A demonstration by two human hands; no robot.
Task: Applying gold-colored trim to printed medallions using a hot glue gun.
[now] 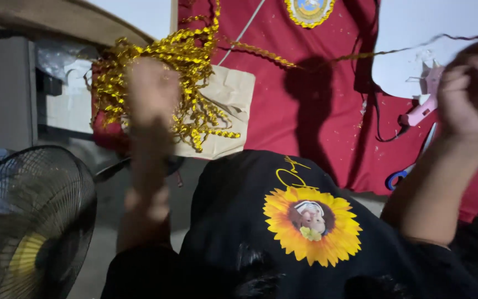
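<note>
Gold curled ribbon bunches just beyond the blurred left hand, grip indeterminable, one strand stretching across the red cloth to the closed right hand, with a pink glue gun just beside it.

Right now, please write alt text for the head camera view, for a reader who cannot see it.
Two raised hands stretch a gold curly ribbon from a tangled gold bundle: left hand blurred at the bundle, right hand gripping the strand's end. Behind lie a red cloth, a pink glue gun and a fan.
</note>
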